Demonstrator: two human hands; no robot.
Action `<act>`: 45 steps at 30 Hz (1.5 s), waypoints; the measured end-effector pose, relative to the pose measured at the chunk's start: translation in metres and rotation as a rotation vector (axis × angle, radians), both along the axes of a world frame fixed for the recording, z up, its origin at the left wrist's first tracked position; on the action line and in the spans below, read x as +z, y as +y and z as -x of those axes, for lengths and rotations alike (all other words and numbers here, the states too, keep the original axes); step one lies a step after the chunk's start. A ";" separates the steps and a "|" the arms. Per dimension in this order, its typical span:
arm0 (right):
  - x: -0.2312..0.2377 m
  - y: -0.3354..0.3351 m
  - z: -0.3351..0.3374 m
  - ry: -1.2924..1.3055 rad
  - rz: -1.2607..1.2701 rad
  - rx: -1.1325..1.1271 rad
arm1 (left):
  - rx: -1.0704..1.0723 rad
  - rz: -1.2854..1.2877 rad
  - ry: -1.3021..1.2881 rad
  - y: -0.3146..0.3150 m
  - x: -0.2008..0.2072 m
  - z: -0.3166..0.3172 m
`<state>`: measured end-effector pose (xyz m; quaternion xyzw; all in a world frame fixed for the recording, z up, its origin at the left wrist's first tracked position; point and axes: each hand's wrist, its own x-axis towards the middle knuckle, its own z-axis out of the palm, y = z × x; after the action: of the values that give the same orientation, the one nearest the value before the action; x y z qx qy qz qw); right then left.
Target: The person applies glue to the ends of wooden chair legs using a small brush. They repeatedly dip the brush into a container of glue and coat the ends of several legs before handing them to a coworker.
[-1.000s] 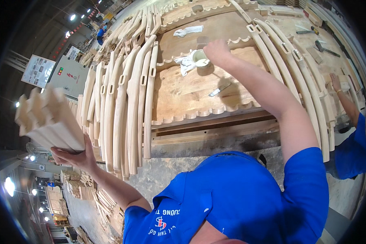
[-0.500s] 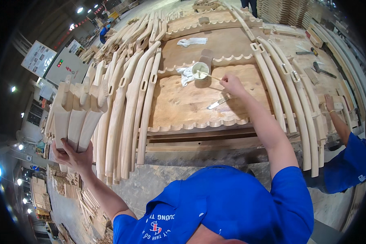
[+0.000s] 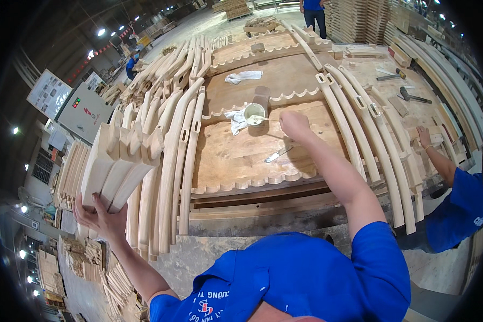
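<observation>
My left hand (image 3: 103, 217) grips several pale wooden pieces (image 3: 112, 174) side by side from below. Their shaped, tenoned ends point up and toward the table, beside a row of long curved wooden legs (image 3: 169, 153). Over the worktable, my right hand (image 3: 294, 126) is closed round a thin stick (image 3: 271, 119). The stick's far end, coated in a whitish paste, sits in the mouth of a small pale cup (image 3: 256, 112). Left of the cup lies a crumpled white cloth (image 3: 237, 123). A flat-bladed tool (image 3: 277, 154), possibly a putty knife, rests on the board nearer to me.
Scalloped wooden strips (image 3: 252, 185) cross the worktable, and more curved legs (image 3: 344, 129) line its right side. Hammers (image 3: 415, 97) lie farther right, near a co-worker's hand (image 3: 424, 137). A grey control cabinet (image 3: 84, 111) stands at left. Other people are farther back.
The whole view has shifted a little. The wooden pieces in my left hand have tilted toward the table. My right hand still holds the stick at the cup.
</observation>
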<state>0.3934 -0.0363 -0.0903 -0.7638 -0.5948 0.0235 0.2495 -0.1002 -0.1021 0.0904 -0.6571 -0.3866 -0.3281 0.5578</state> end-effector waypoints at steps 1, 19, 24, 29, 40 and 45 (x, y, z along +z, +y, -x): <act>0.011 0.001 0.001 -0.083 0.002 0.020 | 0.001 -0.009 0.003 -0.001 0.000 0.000; -0.035 0.021 0.003 0.464 -0.013 -0.030 | 0.007 -0.009 -0.014 -0.004 -0.011 0.015; -0.054 0.022 -0.003 0.610 -0.048 0.059 | 0.019 -0.005 -0.032 -0.002 -0.010 0.013; -0.043 0.017 0.000 0.481 -0.114 0.081 | -0.010 -0.027 -0.005 -0.001 -0.007 0.008; -0.021 0.014 0.001 0.338 -0.035 0.012 | -0.034 -0.048 0.018 -0.005 -0.001 -0.003; -0.029 0.020 -0.010 0.302 -0.115 0.016 | -0.056 -0.060 0.028 -0.002 0.003 -0.006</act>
<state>0.4033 -0.0168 -0.1192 -0.7313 -0.5569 0.1058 0.3793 -0.0942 -0.1044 0.0935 -0.6552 -0.3503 -0.3459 0.5730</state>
